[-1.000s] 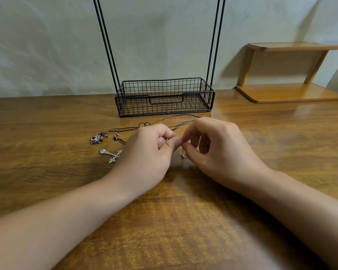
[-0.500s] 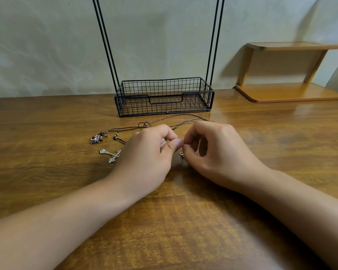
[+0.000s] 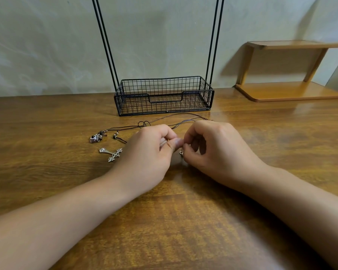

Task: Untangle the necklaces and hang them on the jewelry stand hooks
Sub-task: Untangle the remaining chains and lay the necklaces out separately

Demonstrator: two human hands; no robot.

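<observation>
Both hands (image 3: 183,151) pinch necklace cords (image 3: 180,124) between them.

Single head-mounted wide-angle view, looking forward and down across a wooden table (image 3: 47,133) toward the wall. Both forearms enter from the bottom edge, close to the lens. The jewelry stand (image 3: 164,98) sits farther back, its top cropped.

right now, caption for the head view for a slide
Both hands pinch tangled necklace cords before the wire stand.
</observation>
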